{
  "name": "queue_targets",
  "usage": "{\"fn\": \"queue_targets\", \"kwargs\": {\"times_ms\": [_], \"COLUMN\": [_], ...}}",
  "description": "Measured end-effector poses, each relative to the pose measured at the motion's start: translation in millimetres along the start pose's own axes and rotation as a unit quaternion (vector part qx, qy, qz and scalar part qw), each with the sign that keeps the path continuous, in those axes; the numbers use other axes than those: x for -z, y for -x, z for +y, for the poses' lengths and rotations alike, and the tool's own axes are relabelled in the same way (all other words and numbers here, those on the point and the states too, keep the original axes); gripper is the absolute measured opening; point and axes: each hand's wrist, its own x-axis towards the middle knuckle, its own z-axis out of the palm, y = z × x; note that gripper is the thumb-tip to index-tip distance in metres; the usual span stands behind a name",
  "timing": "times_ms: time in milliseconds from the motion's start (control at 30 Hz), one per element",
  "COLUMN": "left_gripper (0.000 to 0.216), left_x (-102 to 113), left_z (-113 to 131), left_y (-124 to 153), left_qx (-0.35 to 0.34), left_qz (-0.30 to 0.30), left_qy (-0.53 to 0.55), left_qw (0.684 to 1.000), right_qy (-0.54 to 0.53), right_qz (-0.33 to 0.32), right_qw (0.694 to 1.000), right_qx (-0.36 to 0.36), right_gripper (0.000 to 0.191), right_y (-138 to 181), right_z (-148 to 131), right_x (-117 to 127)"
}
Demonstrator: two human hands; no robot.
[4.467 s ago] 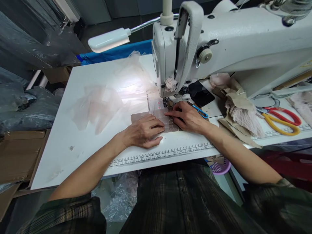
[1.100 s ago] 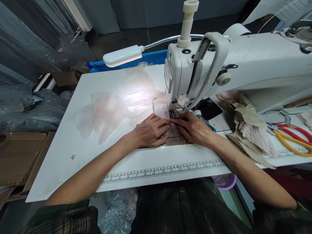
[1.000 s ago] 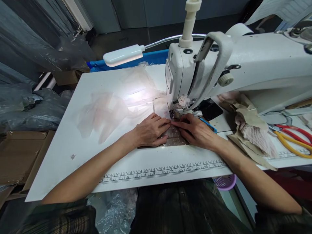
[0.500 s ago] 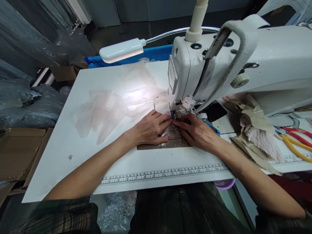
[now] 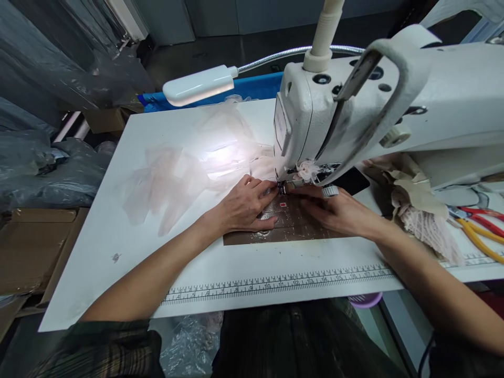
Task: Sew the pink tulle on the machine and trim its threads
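My left hand (image 5: pixel 244 208) lies palm down on the brown grid plate (image 5: pixel 275 233) of the white sewing machine (image 5: pixel 354 110), its fingertips pressed at the presser foot (image 5: pixel 284 188) on a small sheer piece I can barely make out. My right hand (image 5: pixel 335 211) rests flat to the right of the foot, fingers stretched toward the needle. A chain of sheer pale pink fabric pieces (image 5: pixel 173 173) trails away behind the foot to the left, lit by the white gooseneck lamp (image 5: pixel 199 85).
The white table (image 5: pixel 118 273) has a printed ruler (image 5: pixel 275 283) along its front edge. Beige and pink fabric scraps (image 5: pixel 421 215) lie right of the machine, with red and yellow scissors (image 5: pixel 478 228) beyond. Cardboard boxes (image 5: pixel 27 247) and grey plastic sheeting (image 5: pixel 43 173) stand at the left.
Both hands have crept forward to the presser foot since the earliest frame. In the last half second my right hand slid rightward and my head moved closer to the machine.
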Motion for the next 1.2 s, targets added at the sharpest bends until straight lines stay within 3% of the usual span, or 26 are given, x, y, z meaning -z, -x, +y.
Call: {"fn": "queue_targets", "kwargs": {"times_ms": [100,267,433,667,1000,1200], "left_gripper": [0.058,0.058,0.055,0.033,0.040,0.037], "left_x": [-1,-1,-2,-7,-8,-1], "left_z": [-2,-3,-5,-15,-10,0], "left_y": [-1,-2,-1,-1,4,8], "left_qx": [0.002,0.017,0.024,0.066,0.110,0.151], "left_qz": [-0.002,-0.018,-0.007,0.031,0.039,0.042], "left_qy": [-0.006,0.005,0.030,0.110,0.067,0.045], "left_qw": [1.000,1.000,0.999,0.991,0.991,0.987], "right_qy": [-0.046,-0.026,-0.038,-0.040,0.005,0.007], "right_qz": [-0.033,0.069,0.068,0.130,0.130,0.075], "right_qw": [0.998,0.997,0.996,0.987,0.991,0.997], "right_qx": [-0.032,-0.034,-0.037,-0.086,-0.030,0.009], "right_gripper": [0.033,0.043,0.034,0.020,0.018,0.020], "right_y": [-4,-11,-1,5,6,6], "right_z": [6,16,8,9,14,7], "right_x": [7,-5,-6,-11,-16,1]}}
